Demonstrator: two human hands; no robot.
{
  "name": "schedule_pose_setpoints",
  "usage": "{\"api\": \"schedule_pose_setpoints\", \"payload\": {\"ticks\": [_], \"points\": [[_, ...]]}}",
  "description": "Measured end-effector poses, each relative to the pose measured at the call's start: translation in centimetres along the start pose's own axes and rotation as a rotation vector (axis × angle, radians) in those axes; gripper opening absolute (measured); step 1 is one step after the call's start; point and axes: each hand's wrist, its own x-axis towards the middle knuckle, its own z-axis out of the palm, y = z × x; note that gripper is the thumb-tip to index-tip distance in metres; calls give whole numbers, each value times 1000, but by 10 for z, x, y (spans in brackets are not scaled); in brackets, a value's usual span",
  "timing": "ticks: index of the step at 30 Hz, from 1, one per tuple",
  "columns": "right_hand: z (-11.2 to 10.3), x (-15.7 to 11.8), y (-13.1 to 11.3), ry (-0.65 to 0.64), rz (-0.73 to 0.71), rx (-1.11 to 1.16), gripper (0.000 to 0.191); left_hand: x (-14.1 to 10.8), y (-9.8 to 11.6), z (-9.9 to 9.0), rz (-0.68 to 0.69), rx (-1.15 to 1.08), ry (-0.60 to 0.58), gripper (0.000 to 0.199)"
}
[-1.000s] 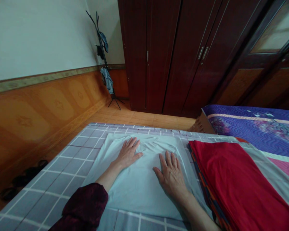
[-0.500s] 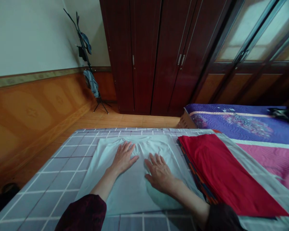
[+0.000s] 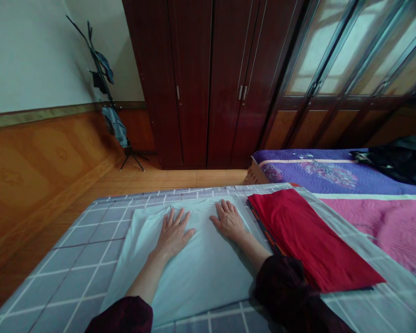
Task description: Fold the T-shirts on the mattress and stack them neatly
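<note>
Head view, left hand [image 3: 174,233]: palm down, fingers spread, pressing flat on pale cloth [image 3: 201,273], nothing gripped.
Right hand [image 3: 229,221]: also flat on it, near far right corner, fingers loose, nothing gripped.
Pale cloth: spread out on checked sheet [image 3: 65,268], wrinkled at far edge.
Red cloth [image 3: 308,245]: folded, just right of pale cloth, darker fabric under it.
Beyond: purple bedspread [image 3: 273,157] right, dark red wardrobe [image 3: 194,83] behind, coat rack [image 3: 108,92] left.
</note>
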Motion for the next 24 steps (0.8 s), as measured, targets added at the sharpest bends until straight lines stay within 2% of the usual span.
{"api": "schedule_pose_setpoints", "payload": {"ticks": [4,8,12,18,21,24], "points": [[-8,9,11,-10,23,-20,49,0,-1,0,5,-1,4,64],[-15,25,28,-23,188,-53,29,0,-1,-1,3,-8,-10,64],[-19,42,45,-72,281,-48,28,0,0,-3,-3,-15,-21,63],[-33,68,64,-264,240,67,31,-1,-1,-4,4,-22,-16,65],[-39,72,71,-345,212,115,29,-1,-1,-3,7,-23,-14,65],[-41,69,75,-370,212,128,28,-1,-1,-2,2,-21,-19,65]]}}
